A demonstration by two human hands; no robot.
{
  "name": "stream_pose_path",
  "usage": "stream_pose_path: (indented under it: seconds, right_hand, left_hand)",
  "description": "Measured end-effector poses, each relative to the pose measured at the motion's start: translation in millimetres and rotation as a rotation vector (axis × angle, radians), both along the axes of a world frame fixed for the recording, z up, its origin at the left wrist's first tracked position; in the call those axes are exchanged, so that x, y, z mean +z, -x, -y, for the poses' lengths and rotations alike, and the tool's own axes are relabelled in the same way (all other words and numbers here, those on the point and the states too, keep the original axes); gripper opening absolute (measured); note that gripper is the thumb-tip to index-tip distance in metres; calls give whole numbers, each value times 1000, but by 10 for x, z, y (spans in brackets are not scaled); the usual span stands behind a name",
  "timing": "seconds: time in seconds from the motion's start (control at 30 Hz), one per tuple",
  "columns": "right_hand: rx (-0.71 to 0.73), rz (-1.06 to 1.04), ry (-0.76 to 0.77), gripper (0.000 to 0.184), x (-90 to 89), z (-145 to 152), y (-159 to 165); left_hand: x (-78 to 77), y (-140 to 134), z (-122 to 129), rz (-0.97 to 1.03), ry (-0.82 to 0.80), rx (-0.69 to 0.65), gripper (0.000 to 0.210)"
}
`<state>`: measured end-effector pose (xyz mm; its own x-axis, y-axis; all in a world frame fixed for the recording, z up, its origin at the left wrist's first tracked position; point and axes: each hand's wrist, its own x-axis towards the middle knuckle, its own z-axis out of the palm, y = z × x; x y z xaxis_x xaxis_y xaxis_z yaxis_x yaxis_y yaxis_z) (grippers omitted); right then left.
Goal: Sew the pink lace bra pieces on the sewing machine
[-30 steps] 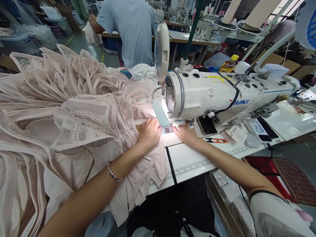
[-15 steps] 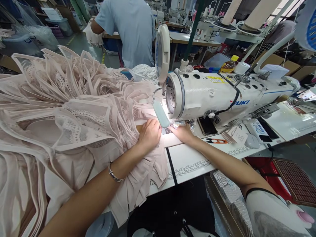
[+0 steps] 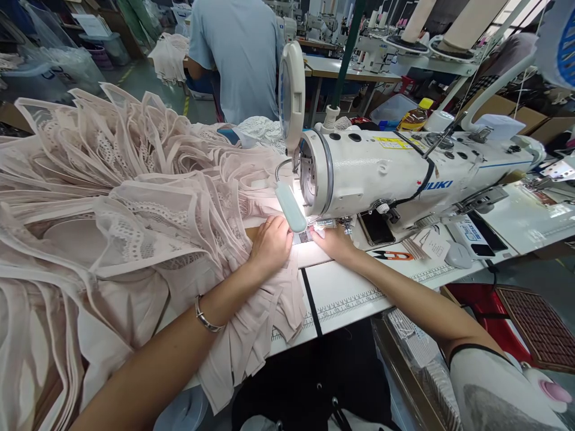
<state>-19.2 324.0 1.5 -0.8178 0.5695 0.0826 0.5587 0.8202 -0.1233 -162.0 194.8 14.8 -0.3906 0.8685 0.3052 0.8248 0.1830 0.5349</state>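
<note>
A large heap of pale pink lace-trimmed bras [image 3: 148, 209] spreads over the left side of the table to the machine. My left hand [image 3: 272, 242] is closed on bra fabric just left of the needle area, its fingers bent and tips mostly hidden. On the other side, my right hand [image 3: 333, 240] pinches a small white piece [image 3: 318, 231] close to the presser foot. Above both hands stands a white sewing machine [image 3: 359, 173], its lamp lighting the stitching spot. A pale green guard [image 3: 290, 208] partly covers the needle.
Orange-handled thread snips [image 3: 393, 255], a phone [image 3: 376, 228] and paper tags [image 3: 433, 246] lie right of my hands. A ruler strip [image 3: 350, 304] runs along the table's front edge. A round magnifier [image 3: 291, 96] rises by the machine head. A person in a blue shirt [image 3: 236, 60] sits ahead.
My right fingers have shifted slightly, and a small white piece now shows at their tips. My left hand stays nearly in place. The person ahead has lowered an arm.
</note>
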Motion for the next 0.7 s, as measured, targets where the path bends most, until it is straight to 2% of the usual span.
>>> stream_pose_path:
  seconds: [0.07, 0.23, 0.3, 0.43, 0.57, 0.63, 0.7]
  right_hand:
    - [-71, -3, 28, 32, 50, 51, -39]
    - [-126, -70, 105, 22, 83, 86, -64]
    - [-152, -88, 145, 19, 74, 72, -45]
    - [-178, -124, 194, 17, 49, 54, 1]
    - [-189, -112, 196, 18, 15, 45, 33]
    - [-196, -111, 198, 20, 5, 40, 41]
    - [-214, -121, 196, 20, 2, 41, 45]
  left_hand:
    - [6, 3, -24, 225, -50, -10, 10]
    - [61, 48, -71, 1020, -146, -126, 20]
    - [92, 75, -79, 1206, -166, -156, 18]
    - [149, 78, -71, 1305, -141, -187, 16]
    - [163, -6, -41, 1157, -37, -266, 9]
    - [153, -41, -35, 1116, -41, -243, 10]
    - [140, -53, -44, 1202, -119, -177, 14]
